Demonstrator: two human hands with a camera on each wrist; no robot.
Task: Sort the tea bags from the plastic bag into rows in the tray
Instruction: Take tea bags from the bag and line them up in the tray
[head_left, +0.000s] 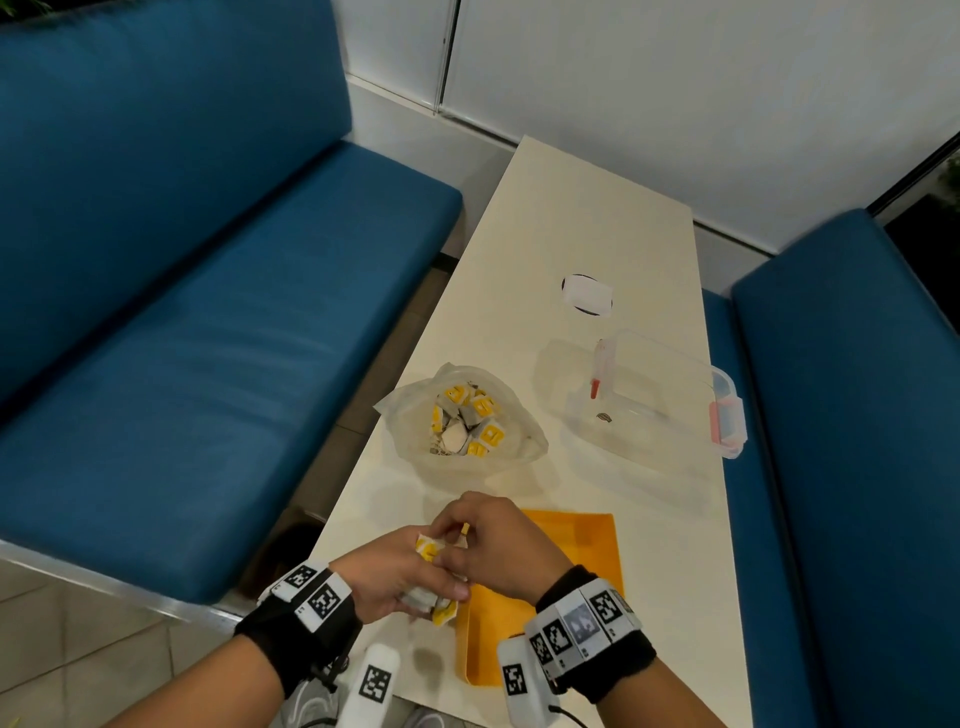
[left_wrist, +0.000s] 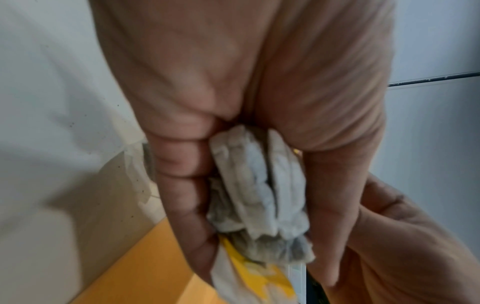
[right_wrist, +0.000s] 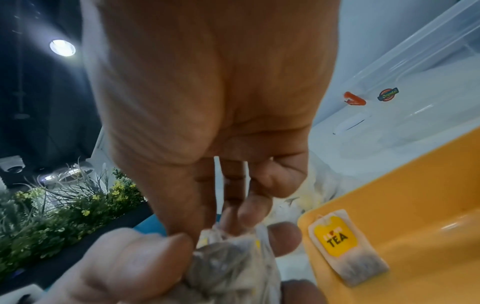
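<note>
My left hand (head_left: 410, 577) grips a bunch of white tea bags (head_left: 431, 551) with yellow tags, just left of the orange tray (head_left: 587, 551). In the left wrist view the bunch (left_wrist: 259, 185) is squeezed between fingers and thumb. My right hand (head_left: 460, 532) reaches over it and pinches one tea bag at the top of the bunch (right_wrist: 228, 244). One tea bag (right_wrist: 345, 246) with a yellow "TEA" tag lies flat in the tray (right_wrist: 428, 205). The open plastic bag (head_left: 462, 421) with several more tea bags sits beyond my hands.
A clear plastic container (head_left: 660, 395) with red clips stands to the right of the bag. A small white object (head_left: 587, 293) lies farther back on the cream table (head_left: 597, 208). Blue benches (head_left: 182, 312) flank the table on both sides.
</note>
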